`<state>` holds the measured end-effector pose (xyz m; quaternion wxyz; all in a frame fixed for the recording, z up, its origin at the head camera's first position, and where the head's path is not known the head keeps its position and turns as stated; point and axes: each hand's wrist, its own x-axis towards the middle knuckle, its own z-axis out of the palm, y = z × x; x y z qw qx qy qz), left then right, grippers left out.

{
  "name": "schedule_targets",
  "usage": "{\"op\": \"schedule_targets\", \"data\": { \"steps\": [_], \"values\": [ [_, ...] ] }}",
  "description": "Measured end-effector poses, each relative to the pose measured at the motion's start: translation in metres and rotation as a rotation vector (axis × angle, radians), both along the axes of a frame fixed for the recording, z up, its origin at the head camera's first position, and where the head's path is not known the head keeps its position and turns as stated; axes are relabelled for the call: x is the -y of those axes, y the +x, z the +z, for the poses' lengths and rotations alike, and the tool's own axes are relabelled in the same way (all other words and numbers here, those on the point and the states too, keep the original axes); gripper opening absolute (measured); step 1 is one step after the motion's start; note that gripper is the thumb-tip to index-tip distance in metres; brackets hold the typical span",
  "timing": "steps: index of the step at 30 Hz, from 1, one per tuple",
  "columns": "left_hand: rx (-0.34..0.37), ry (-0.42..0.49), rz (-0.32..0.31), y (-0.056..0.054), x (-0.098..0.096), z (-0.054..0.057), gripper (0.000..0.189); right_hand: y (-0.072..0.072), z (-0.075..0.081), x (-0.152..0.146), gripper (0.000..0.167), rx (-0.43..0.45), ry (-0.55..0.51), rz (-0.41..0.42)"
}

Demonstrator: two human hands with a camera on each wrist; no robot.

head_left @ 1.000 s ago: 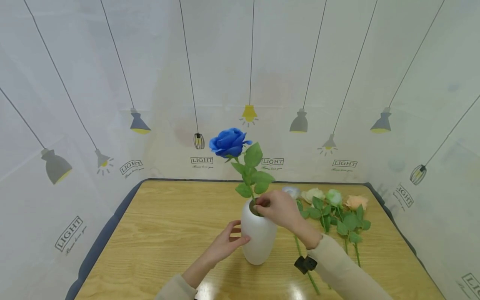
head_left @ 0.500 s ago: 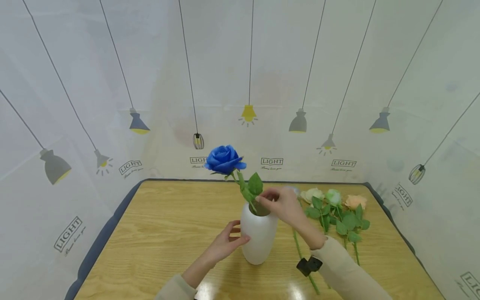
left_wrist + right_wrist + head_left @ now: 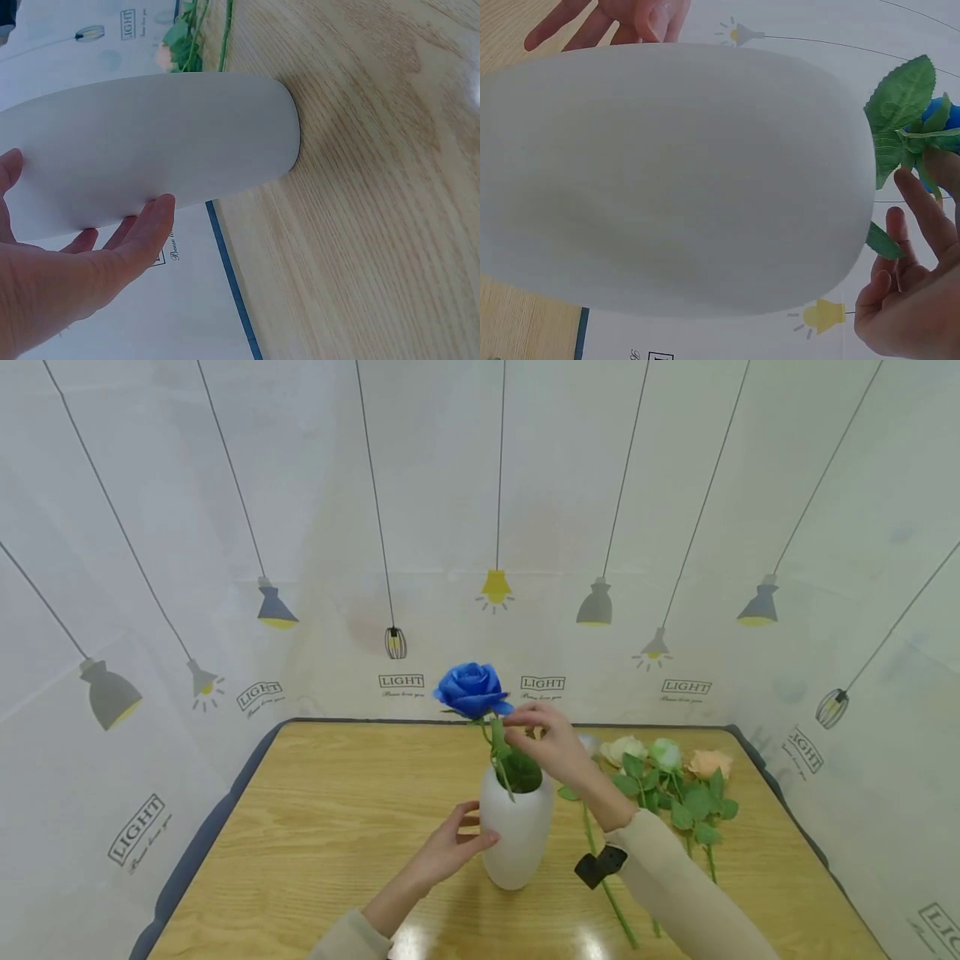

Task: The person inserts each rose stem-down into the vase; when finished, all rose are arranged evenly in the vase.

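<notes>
A white vase [image 3: 513, 839] stands upright on the wooden table. My left hand [image 3: 453, 852] holds its left side, and the left wrist view shows thumb and fingers [image 3: 154, 225] on opposite sides of the vase wall. A blue rose [image 3: 471, 691] rises from the vase mouth, its stem leaning slightly left and several leaves down inside the opening. Just below the bloom, my right hand [image 3: 555, 747] pinches at the stem and leaf with fingertips. In the right wrist view, the vase hides the lower stem, and green leaves [image 3: 904, 94] show beyond its rim.
Several roses lie to the right of the vase: a cream one [image 3: 625, 749], a pale green one [image 3: 666, 754], a peach one [image 3: 711, 764], and a pale bluish one [image 3: 588, 744] partly behind my right hand. A lamp-printed cloth [image 3: 322, 635] surrounds the table [image 3: 337, 810].
The blue rose has dropped lower into the vase, its bloom swinging left and then back right. My right hand has moved up the stem toward the bloom. My left hand stays on the vase.
</notes>
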<state>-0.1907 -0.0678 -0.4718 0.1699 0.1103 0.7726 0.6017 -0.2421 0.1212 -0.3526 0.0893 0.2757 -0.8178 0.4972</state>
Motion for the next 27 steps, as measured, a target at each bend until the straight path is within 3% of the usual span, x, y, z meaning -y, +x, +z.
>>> {"op": "schedule_targets", "data": {
  "steps": [6, 14, 20, 24, 27],
  "values": [
    [0.010, 0.004, -0.006, 0.000, 0.000, -0.001, 0.071, -0.001, 0.011, 0.012, 0.017, 0.021, -0.001, 0.102],
    [0.011, -0.012, -0.006, -0.001, 0.000, -0.001, 0.072, -0.016, -0.002, 0.016, 0.010, 0.002, 0.022, 0.063],
    [-0.011, 0.003, -0.005, 0.000, 0.001, 0.000, 0.069, -0.004, 0.002, 0.015, 0.005, -0.026, 0.045, 0.084],
    [-0.016, 0.019, -0.002, 0.001, 0.001, 0.001, 0.067, 0.007, 0.008, 0.016, 0.007, 0.038, 0.044, 0.080],
    [-0.015, 0.019, -0.002, 0.001, 0.000, 0.001, 0.067, 0.002, -0.002, 0.013, 0.006, 0.039, 0.057, 0.076]
  ]
}}
